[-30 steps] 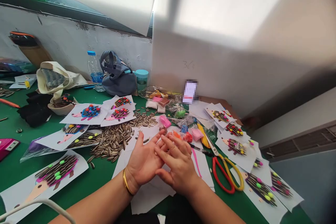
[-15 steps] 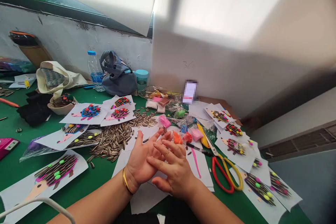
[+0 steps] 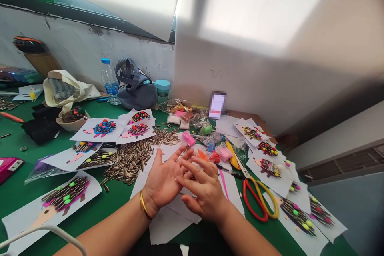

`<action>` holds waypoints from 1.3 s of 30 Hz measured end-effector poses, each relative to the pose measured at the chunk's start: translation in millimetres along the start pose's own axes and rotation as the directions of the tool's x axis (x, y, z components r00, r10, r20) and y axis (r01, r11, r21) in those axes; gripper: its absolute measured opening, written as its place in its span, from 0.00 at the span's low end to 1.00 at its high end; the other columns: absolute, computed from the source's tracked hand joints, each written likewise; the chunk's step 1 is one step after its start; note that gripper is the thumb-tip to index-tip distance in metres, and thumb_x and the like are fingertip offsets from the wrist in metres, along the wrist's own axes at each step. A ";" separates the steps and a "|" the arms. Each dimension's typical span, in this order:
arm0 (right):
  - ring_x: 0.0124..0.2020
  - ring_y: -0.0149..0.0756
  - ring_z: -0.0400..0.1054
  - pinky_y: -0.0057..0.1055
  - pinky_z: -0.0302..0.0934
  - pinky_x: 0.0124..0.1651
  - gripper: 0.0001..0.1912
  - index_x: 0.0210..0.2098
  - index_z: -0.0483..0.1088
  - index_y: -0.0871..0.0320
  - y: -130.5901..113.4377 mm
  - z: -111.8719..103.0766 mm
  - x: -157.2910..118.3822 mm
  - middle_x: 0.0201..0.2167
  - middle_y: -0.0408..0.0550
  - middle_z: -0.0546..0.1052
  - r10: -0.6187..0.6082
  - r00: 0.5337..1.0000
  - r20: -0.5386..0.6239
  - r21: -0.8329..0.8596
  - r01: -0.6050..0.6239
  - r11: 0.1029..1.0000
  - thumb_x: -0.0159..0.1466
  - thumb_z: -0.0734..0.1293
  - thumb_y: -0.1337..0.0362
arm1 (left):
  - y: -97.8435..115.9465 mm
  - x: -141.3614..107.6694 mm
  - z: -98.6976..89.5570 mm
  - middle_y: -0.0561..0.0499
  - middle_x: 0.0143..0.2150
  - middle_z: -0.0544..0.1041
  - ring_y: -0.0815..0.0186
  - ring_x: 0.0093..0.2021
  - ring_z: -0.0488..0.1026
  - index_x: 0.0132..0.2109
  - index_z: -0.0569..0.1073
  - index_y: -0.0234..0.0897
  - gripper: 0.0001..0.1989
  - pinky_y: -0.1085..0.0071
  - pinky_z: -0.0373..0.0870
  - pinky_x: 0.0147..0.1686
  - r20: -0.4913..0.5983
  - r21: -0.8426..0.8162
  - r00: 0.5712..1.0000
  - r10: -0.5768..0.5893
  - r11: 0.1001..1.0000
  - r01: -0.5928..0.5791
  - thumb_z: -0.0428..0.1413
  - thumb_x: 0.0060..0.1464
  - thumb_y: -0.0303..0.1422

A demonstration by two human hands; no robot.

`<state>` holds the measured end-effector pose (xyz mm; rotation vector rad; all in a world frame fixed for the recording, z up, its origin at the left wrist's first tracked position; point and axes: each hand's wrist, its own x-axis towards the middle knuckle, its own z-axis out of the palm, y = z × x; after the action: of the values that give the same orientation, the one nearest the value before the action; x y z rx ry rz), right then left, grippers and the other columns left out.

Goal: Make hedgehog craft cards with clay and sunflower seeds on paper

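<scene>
My left hand (image 3: 164, 178) is turned palm up with its fingers stretched out, and a gold bangle circles that wrist. Over its fingers lies my right hand (image 3: 205, 190), palm down, fingers spread and fingertips touching the left palm. Whether a small piece lies between the two hands is hidden. Beneath them are white paper sheets (image 3: 171, 228). Just beyond the fingertips sit lumps of coloured modelling clay, with pink clay (image 3: 188, 139) and orange clay (image 3: 202, 155) in clear wrap. A pink clay strip (image 3: 224, 184) rests on the paper to the right.
Striped sunflower seeds (image 3: 129, 162) are heaped on the left. Red-and-yellow scissors (image 3: 250, 180), a yellow cutter (image 3: 232, 155) and a black pen (image 3: 229, 171) lie right. Hedgehog pictures (image 3: 67, 200) flank both sides. A bottle (image 3: 109, 84) and a grey bag (image 3: 135, 92) stand behind.
My right hand has slid slightly right and down across the left fingers, so more of the left palm shows. The things on the table have stayed put.
</scene>
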<state>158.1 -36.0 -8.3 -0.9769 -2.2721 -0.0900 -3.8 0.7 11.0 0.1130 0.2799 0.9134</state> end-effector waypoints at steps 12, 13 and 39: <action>0.64 0.50 0.56 0.49 0.52 0.60 0.23 0.53 0.72 0.46 -2.1 -0.9 1.9 0.64 0.43 0.66 -0.039 0.999 0.026 0.026 0.038 0.999 0.63 0.65 0.45 | -1.5 0.6 0.4 0.38 0.60 0.71 0.53 0.60 0.68 0.60 0.67 0.36 0.35 0.56 0.67 0.57 -0.029 0.033 0.999 -0.017 0.999 0.018 0.39 0.61 0.58; 0.64 0.51 0.56 0.49 0.51 0.60 0.24 0.55 0.71 0.47 -2.3 -1.1 2.0 0.64 0.44 0.66 -0.022 0.999 0.028 0.019 0.021 1.000 0.63 0.65 0.45 | -1.7 0.6 0.5 0.38 0.60 0.71 0.53 0.60 0.68 0.60 0.67 0.36 0.35 0.56 0.66 0.58 -0.030 0.034 0.999 -0.022 0.999 0.023 0.39 0.61 0.58; 0.65 0.48 0.54 0.47 0.51 0.62 0.16 0.51 0.74 0.47 -4.8 0.5 2.4 0.64 0.41 0.66 0.014 1.000 0.011 0.072 -0.015 0.997 0.65 0.64 0.58 | -1.0 2.9 -3.3 0.38 0.60 0.71 0.52 0.58 0.70 0.64 0.61 0.36 0.37 0.55 0.67 0.56 -0.030 0.011 0.999 -0.026 1.000 0.026 0.39 0.61 0.59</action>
<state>153.4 -37.8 -6.3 -0.9577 -2.2613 0.0036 -2.3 2.3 7.0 0.1060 0.3132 0.8885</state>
